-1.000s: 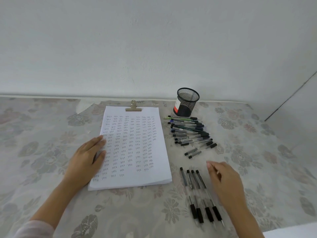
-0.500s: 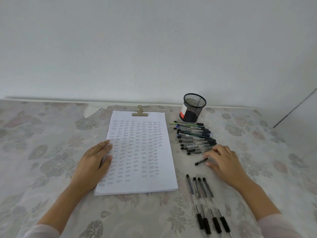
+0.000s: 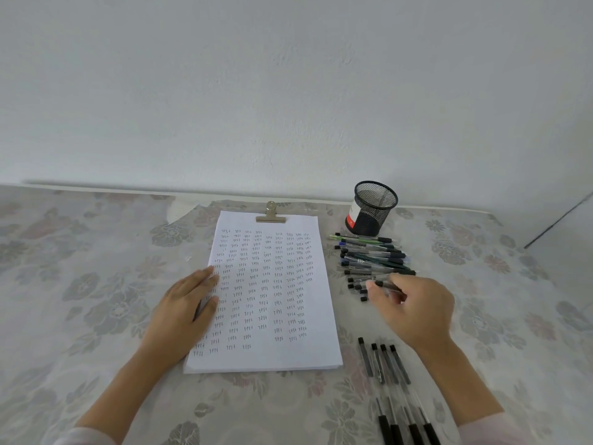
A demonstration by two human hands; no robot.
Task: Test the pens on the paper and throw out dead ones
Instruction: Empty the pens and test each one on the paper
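On the flowered tablecloth (image 3: 96,284), my left hand (image 3: 183,313) is lying flat on the paper (image 3: 272,358) to steady it. My right hand (image 3: 414,306) is pinching one pen (image 3: 386,285) at the near edge of the pen pile (image 3: 372,255).

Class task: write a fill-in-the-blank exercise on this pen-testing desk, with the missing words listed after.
The right hand pinches a pen at the pile; the left hand rests on the edge of the ____.
A metal ____ holds the paper at its top edge.
The near row holds ____ pens.
The mesh cup is coloured ____.
Missing words: paper, clip, four, black.
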